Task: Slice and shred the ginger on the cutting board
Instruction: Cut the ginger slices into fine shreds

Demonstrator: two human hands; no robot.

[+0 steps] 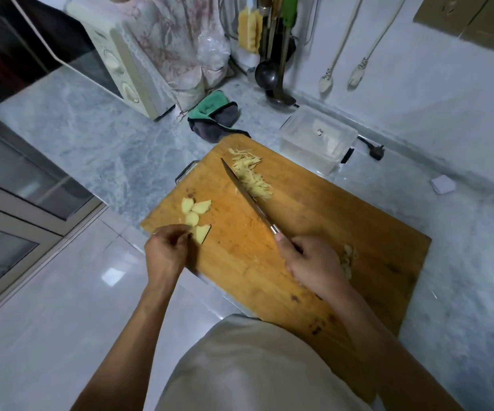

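On the wooden cutting board [314, 232], ginger slices [196, 216] lie at its left edge, ginger shreds [251, 179] near its far corner; the left hand [165, 250] pinches the nearest slice with narrowed fingers, the right hand [311, 266] is wrapped round the knife [247, 197]; restack the slices flat and overlapped before shredding; more ginger, perhaps, hides behind the right hand. The board sits on a grey marble counter [91, 137], a microwave [121, 63] beyond its far-left side.
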